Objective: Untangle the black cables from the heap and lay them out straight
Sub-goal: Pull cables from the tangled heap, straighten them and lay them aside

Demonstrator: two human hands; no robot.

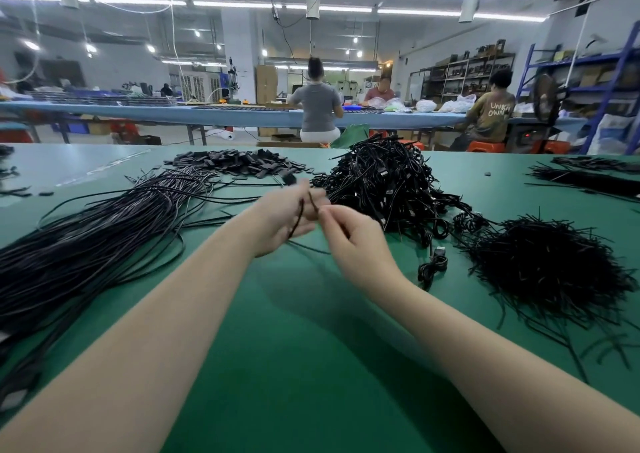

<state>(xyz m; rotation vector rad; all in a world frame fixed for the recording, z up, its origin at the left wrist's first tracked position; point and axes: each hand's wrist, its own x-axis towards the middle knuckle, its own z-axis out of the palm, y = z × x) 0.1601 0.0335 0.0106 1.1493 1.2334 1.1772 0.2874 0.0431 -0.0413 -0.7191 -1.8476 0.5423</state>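
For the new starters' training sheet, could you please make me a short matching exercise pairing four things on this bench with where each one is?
Things:
1. straightened cables
2. tangled heap
3. short black ties
4. small flat black pieces

Places:
A. far side of the green table, left of the heap
B. near right
C. left side, fanned out
D. centre, just beyond the hands

Pairs: 1-C, 2-D, 3-B, 4-A
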